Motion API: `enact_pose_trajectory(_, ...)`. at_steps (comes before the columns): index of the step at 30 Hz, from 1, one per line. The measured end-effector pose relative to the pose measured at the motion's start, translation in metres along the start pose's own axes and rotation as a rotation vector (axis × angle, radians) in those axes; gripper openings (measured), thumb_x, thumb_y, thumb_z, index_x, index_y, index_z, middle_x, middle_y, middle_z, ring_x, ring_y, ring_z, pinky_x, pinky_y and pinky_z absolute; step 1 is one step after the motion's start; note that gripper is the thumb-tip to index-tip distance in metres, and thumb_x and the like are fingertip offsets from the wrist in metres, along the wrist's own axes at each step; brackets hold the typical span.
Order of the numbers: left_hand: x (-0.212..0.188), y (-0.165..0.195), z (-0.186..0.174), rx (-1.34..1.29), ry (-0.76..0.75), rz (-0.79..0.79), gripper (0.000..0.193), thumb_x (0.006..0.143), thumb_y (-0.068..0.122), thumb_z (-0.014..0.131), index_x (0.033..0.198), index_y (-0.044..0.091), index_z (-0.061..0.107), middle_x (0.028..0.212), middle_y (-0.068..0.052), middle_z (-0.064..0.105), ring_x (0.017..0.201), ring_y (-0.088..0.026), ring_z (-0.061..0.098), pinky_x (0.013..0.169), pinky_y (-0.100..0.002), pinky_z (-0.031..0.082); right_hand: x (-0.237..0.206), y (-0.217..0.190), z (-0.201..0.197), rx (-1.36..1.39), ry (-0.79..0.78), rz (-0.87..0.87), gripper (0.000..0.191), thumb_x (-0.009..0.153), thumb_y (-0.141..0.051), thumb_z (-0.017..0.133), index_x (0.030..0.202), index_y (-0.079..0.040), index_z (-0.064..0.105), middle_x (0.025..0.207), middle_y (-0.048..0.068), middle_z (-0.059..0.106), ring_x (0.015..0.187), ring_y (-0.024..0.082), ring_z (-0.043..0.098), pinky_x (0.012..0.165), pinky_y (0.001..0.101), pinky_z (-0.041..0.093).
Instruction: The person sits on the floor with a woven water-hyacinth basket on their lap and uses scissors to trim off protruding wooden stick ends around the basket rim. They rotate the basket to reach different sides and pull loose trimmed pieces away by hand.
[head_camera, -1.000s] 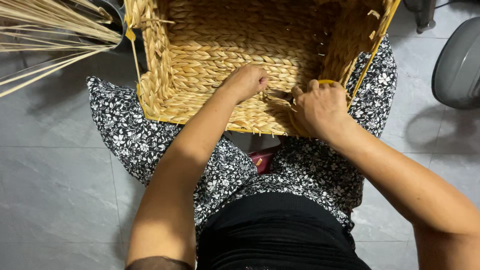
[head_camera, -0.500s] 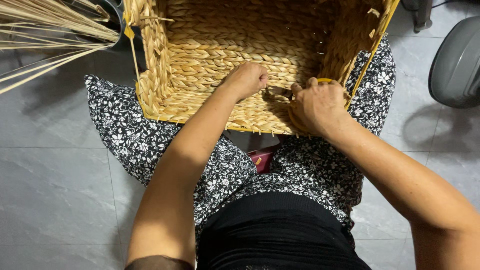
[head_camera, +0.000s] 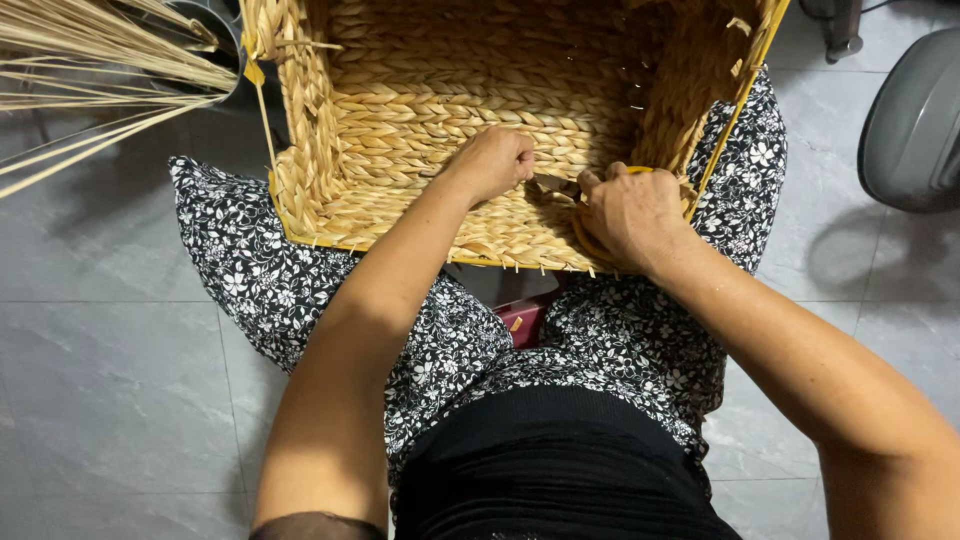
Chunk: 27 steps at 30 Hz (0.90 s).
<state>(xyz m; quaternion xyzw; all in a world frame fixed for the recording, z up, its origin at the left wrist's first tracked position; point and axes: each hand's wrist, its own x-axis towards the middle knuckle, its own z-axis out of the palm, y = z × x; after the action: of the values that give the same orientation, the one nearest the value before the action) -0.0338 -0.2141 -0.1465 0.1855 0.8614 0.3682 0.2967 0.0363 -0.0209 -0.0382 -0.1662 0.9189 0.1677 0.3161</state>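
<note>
Centrally, a woven straw basket (head_camera: 440, 120) is seen resting on the lap, over a black-and-white floral skirt (head_camera: 620, 330), its open side turned toward the camera. The left hand (head_camera: 495, 160) is curled into a closed grip on the braided weave of the near wall; the right hand (head_camera: 635, 215) is closed at the 3 o'clock corner, gripping a straw strand (head_camera: 555, 187) that runs between the two hands. A yellow frame edge (head_camera: 735, 110) is traced along the basket's rim. At 6 o'clock from the basket, a small dark red object (head_camera: 522, 322) is partly hidden between the knees. Loose straw stalks (head_camera: 90, 70) fan out at 10 o'clock. Grey floor tiles (head_camera: 110, 400) lie open at 8 o'clock; a grey rounded object (head_camera: 915, 120) stands at 2 o'clock.
</note>
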Motion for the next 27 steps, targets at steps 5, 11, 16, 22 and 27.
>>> enact_pose_trajectory(5, 0.0, -0.005, 0.002, -0.01, 0.046, 0.077, 0.006, 0.084, 0.007, 0.068, 0.08, 0.008, 0.072, 0.088, -0.008, 0.075, 0.086, -0.024, 0.071, 0.083, -0.04, 0.055, -0.001, 0.0, 0.002, 0.001, 0.006, -0.034, 0.042, 0.105, -0.044, 0.046, 0.12, -0.013, 0.068, 0.095, 0.009, 0.076, 0.07, 0.02, 0.074, 0.056, 0.0381, 0.058)
enact_pose_trajectory(11, 0.003, -0.002, -0.005, -0.14, 0.026, -0.034, 0.011, 0.091, 0.01, 0.065, 0.086, 0.013, 0.074, 0.087, -0.004, 0.076, 0.083, -0.019, 0.073, 0.08, -0.037, 0.057, 0.0, 0.0, 0.001, 0.023, -0.022, -0.031, 0.041, 0.105, -0.047, 0.048, 0.106, -0.015, 0.074, 0.084, 0.007, 0.077, 0.077, 0.023, 0.076, 0.064, 0.0396, 0.058)
enact_pose_trajectory(16, 0.009, -0.017, -0.034, -0.327, 0.415, -0.073, 0.008, 0.091, 0.011, 0.069, 0.084, 0.014, 0.066, 0.087, 0.001, 0.076, 0.084, -0.012, 0.074, 0.075, -0.03, 0.061, -0.005, 0.004, 0.002, 0.028, 0.104, -0.035, 0.039, 0.1, -0.049, 0.05, 0.11, -0.016, 0.07, 0.082, 0.008, 0.074, 0.071, 0.026, 0.076, 0.055, 0.0423, 0.058)
enact_pose_trajectory(22, -0.01, -0.064, -0.067, -0.372, 0.755, -0.316, 0.007, 0.094, 0.008, 0.064, 0.091, 0.01, 0.059, 0.082, -0.005, 0.072, 0.074, -0.016, 0.076, 0.069, -0.034, 0.063, -0.01, 0.004, -0.004, 0.089, 0.106, 0.019, 0.053, 0.097, -0.058, 0.05, 0.139, -0.026, 0.056, 0.09, 0.01, 0.074, 0.074, 0.028, 0.074, 0.062, 0.0457, 0.058)
enact_pose_trajectory(27, -0.025, -0.071, -0.062, -0.081, 0.664, -0.295, 0.004, 0.09, 0.007, 0.07, 0.092, 0.009, 0.072, 0.087, -0.004, 0.075, 0.081, -0.019, 0.074, 0.08, -0.036, 0.06, -0.011, 0.006, -0.014, 0.111, 0.265, 0.011, 0.055, 0.096, -0.061, 0.055, 0.134, -0.02, 0.058, 0.113, 0.019, 0.068, 0.075, 0.029, 0.073, 0.081, 0.0529, 0.053)
